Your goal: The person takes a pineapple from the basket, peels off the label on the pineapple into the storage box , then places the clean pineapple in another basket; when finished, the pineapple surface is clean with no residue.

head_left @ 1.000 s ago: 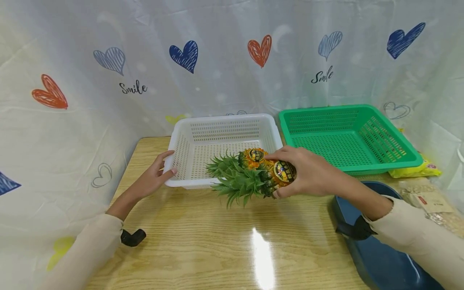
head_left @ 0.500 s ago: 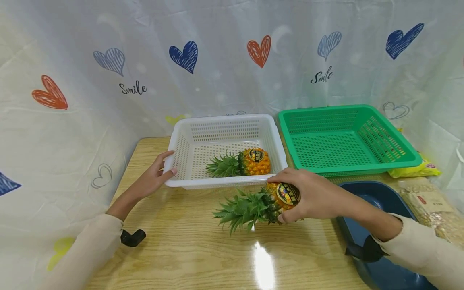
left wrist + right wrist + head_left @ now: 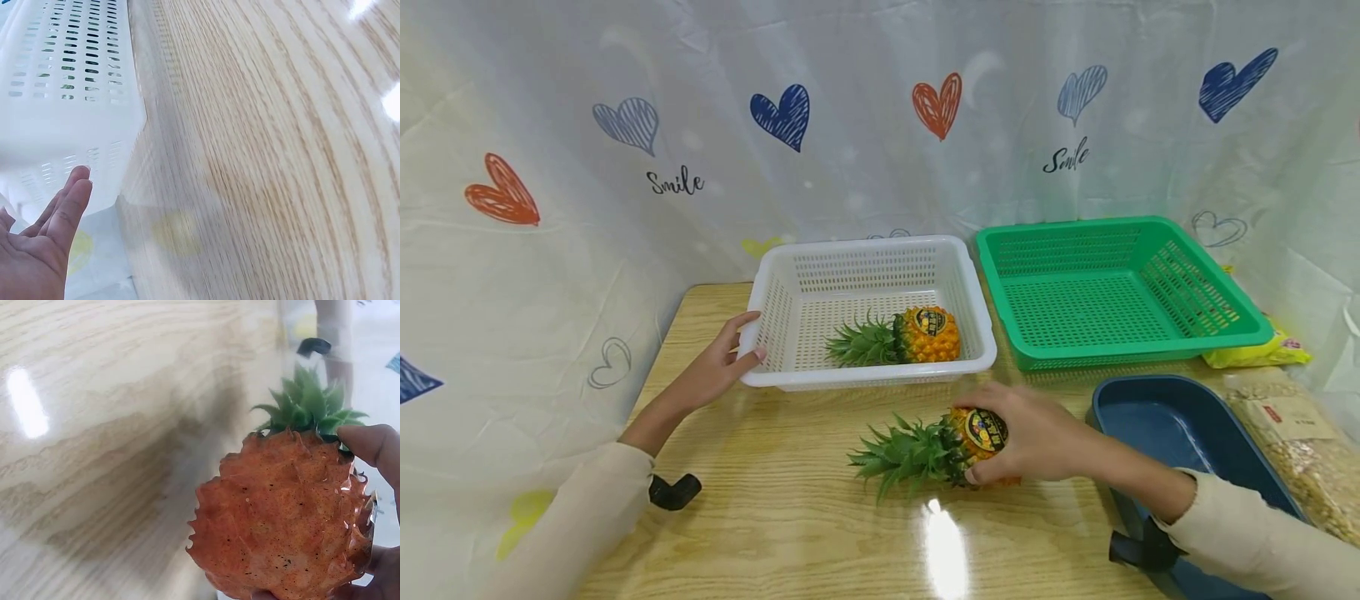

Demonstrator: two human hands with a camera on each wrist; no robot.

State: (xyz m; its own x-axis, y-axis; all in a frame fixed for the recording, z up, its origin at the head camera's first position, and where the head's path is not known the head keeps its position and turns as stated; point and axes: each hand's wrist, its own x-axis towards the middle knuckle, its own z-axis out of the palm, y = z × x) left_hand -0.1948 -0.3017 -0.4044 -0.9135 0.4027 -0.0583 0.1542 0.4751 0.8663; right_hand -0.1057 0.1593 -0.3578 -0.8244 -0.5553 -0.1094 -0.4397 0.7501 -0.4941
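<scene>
Pineapple point(image 3: 934, 457) held in right hand point(image 3: 1037, 435)

Hand curls round it over the bench point(image 3: 775, 500), in front of white basket point(image 3: 868, 377); contact with bench unclear. Left hand point(image 3: 718, 367), fingers nearly straight, touches the basket's left end. Second pineapple point(image 3: 917, 337) lies inside, leaves to the left.

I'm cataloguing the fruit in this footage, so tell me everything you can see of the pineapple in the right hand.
The pineapple has a bumpy, glossy orange body with small dark specks, darker green near the spiky green crown. A round black-and-gold label faces up. It is held sideways, crown toward the head view's left, nearer the person than the white basket. The right hand grips its body; whether it touches the table is unclear.
</scene>
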